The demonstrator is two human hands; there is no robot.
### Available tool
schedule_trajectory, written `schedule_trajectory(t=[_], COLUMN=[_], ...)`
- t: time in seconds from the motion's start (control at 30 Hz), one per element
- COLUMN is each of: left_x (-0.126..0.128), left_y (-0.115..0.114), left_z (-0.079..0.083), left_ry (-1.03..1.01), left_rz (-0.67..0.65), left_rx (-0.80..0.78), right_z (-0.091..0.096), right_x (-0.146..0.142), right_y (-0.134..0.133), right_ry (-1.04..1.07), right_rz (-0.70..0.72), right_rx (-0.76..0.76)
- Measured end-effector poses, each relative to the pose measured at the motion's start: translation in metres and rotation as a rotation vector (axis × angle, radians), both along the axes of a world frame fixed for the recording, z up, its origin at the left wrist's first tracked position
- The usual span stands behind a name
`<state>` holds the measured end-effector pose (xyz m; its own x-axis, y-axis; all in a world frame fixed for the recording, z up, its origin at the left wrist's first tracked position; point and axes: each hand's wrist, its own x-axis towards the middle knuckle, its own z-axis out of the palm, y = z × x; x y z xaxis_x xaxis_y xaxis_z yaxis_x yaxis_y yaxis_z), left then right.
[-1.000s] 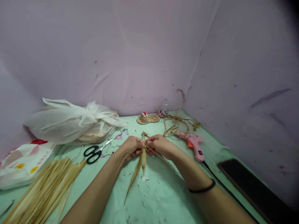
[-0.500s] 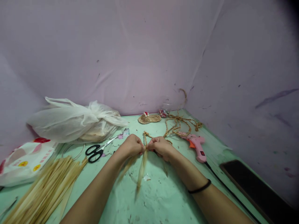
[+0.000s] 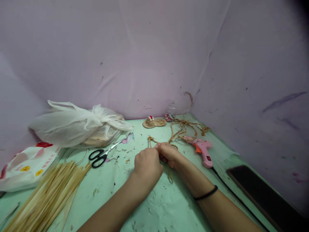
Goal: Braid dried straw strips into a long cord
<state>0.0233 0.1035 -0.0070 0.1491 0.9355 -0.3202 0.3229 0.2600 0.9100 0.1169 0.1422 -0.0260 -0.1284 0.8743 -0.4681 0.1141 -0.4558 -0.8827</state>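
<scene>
A braided straw cord (image 3: 150,141) runs from a knotted end on the table down to my hands. My left hand (image 3: 148,166) is closed in a pinch at the cord's lower end, its back covering most of the fingers. Touching it, my right hand (image 3: 167,153) is also closed on the straw, with a black band round the wrist. Loose straw strands (image 3: 170,176) hang below the right hand. The exact grip point is hidden between the hands.
Black-handled scissors (image 3: 98,158), a bundle of straw strips (image 3: 48,199) and white plastic bags (image 3: 79,127) lie left. A small woven straw piece (image 3: 158,122) and coiled braided cord (image 3: 183,124) lie behind. Right are a pink glue gun (image 3: 205,153) and a dark phone-like slab (image 3: 260,193).
My left hand has moved right and turned over, now crossing in front of the strands against my right hand. The strands that hung between the hands are now mostly hidden. The right hand barely moved.
</scene>
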Motion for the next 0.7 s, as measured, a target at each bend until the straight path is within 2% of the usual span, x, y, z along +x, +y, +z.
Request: schedule_trajectory(t=[0.07, 0.13, 0.23, 0.3, 0.37, 0.43, 0.47, 0.57, 0.63, 0.7], left_x=[0.003, 0.005, -0.002, -0.012, -0.023, -0.030, -0.032, -0.032, -0.032, -0.033], left_y=[-0.004, -0.006, -0.001, 0.009, 0.021, 0.031, 0.035, 0.040, 0.041, 0.043], left_z=[-0.002, 0.002, 0.014, 0.022, 0.026, 0.024, 0.020, 0.006, -0.003, -0.008], left_ry=[0.127, 0.381, 0.671, 0.698, 0.613, 0.356, 0.213, -0.135, -0.269, -0.332], left_rz=[0.000, -0.019, -0.144, -0.179, -0.020, 0.114, 0.126, 0.034, -0.037, -0.069], left_rx=[0.130, 0.227, 0.248, 0.256, 0.275, 0.092, -0.023, -0.322, -0.433, -0.474], right_z=[-0.001, -0.002, -0.002, -0.001, 0.001, 0.003, 0.003, 0.003, 0.001, -0.001], right_x=[0.000, -0.001, 0.001, 0.004, 0.007, 0.010, 0.011, 0.012, 0.012, 0.012], right_y=[0.000, 0.000, 0.000, 0.000, 0.001, 0.002, 0.002, 0.004, 0.005, 0.006], right_ry=[0.006, 0.011, 0.019, 0.030, 0.042, 0.053, 0.058, 0.071, 0.072, 0.065], right_rz=[-0.005, -0.007, 0.017, 0.065, 0.119, 0.158, 0.170, 0.190, 0.195, 0.201], right_rx=[-0.002, -0.004, -0.005, -0.006, -0.011, -0.015, -0.015, -0.014, -0.007, 0.007])
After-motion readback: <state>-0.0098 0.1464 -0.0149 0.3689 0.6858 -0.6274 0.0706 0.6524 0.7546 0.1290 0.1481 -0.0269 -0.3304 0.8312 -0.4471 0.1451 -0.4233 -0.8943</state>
